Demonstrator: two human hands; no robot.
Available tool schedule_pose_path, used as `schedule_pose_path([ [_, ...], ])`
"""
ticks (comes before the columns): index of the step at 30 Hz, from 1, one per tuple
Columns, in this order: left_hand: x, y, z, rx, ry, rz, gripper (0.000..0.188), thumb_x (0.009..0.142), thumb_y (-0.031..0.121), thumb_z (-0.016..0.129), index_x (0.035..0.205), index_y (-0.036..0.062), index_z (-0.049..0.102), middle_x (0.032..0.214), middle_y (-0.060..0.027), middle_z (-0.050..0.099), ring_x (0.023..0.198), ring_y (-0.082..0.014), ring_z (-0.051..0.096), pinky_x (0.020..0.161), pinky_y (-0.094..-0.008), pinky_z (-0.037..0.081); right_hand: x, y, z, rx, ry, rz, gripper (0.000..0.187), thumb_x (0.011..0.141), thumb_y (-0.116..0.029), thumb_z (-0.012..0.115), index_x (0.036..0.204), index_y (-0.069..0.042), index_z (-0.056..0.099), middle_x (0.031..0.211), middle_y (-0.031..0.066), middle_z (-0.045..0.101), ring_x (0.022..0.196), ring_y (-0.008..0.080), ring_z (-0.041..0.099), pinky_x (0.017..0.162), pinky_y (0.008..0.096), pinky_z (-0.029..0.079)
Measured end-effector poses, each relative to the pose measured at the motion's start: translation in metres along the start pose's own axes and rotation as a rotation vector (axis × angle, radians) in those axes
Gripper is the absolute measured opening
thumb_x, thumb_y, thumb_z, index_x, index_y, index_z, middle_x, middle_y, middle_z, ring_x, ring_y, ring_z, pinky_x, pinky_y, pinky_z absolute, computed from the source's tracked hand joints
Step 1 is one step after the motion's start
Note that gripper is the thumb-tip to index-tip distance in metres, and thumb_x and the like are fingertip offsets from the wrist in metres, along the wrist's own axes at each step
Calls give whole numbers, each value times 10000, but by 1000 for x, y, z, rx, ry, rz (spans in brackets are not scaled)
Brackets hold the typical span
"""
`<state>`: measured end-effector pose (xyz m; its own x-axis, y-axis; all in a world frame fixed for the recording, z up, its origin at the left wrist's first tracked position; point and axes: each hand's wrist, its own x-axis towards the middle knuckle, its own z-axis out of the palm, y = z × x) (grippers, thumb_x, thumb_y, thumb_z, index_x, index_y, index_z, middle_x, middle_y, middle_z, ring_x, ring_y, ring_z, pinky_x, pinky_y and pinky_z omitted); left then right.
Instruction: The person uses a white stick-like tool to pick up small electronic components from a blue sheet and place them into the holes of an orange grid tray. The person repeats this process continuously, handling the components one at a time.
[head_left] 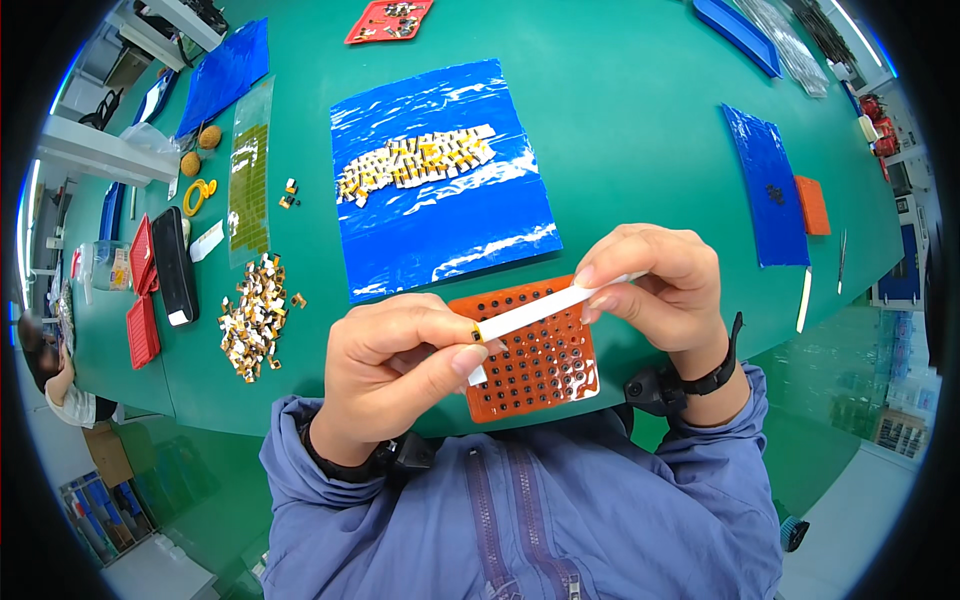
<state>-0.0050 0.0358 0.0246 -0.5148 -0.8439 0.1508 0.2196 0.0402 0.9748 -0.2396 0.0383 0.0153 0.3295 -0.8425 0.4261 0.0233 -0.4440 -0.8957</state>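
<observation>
My left hand [400, 365] is closed in a pinch on a small white-and-gold piece [477, 376], whose dark end shows at the fingertips. Thumb and forefinger of my right hand [655, 285] grip a flat white strip [535, 312]. The strip slants down to the left, and its far end meets the small piece at my left fingertips; I cannot tell whether the two are joined. Below both hands lies an orange-brown tray [530, 385] with rows of black round parts. Its upper edge is partly hidden by the hands and strip.
Beyond the tray, a blue sheet [440, 240] carries rows of small white-and-gold pieces [420, 160]. A loose heap of similar pieces [254, 320] lies left, near a black case [175, 265] and red trays [142, 330]. Another blue sheet [765, 185], an orange block [813, 205] and tweezers [842, 260] are right.
</observation>
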Motion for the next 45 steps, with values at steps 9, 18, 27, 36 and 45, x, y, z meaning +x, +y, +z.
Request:
schedule_pose_path([
  [9, 1, 1, 1, -116, -40, -41, 86, 764, -51, 587, 846, -68, 608, 742, -107, 593, 657, -119, 585, 569, -209, 466, -1, -1, 0, 165, 15, 46, 115, 751, 65, 589, 862, 35, 589, 773, 100, 609, 648, 124, 585, 569, 221, 469],
  [18, 1, -7, -2, -330, -2, -62, 114, 779, -10, 590, 872, -32, 528, 737, -97, 585, 644, -126, 578, 583, -233, 474, -4, -3, -4, 280, 179, 103, 119, 778, 45, 578, 896, 31, 575, 819, 69, 590, 697, 95, 554, 600, 213, 447],
  [27, 5, -14, -1, -562, -80, 24, 145, 779, 11, 589, 809, 26, 447, 708, -98, 542, 644, -166, 559, 577, -269, 467, 0, -4, -3, 82, -16, -12, 119, 728, 37, 625, 840, 2, 604, 790, 81, 613, 725, 155, 583, 644, 249, 446],
  [36, 6, -15, 2, -367, -141, 59, 193, 807, 103, 593, 794, 47, 408, 668, -66, 493, 576, -154, 506, 532, -273, 470, -1, -5, -1, 61, -34, -34, 118, 724, 7, 641, 839, -4, 614, 774, 79, 613, 701, 167, 585, 610, 253, 454],
  [45, 3, -15, 5, -312, -66, 130, 145, 771, -2, 601, 818, 0, 463, 737, -105, 526, 647, -156, 547, 595, -255, 456, -1, -7, -2, -37, -65, 14, 106, 743, -17, 632, 845, -1, 610, 758, 83, 605, 676, 171, 579, 588, 260, 450],
])
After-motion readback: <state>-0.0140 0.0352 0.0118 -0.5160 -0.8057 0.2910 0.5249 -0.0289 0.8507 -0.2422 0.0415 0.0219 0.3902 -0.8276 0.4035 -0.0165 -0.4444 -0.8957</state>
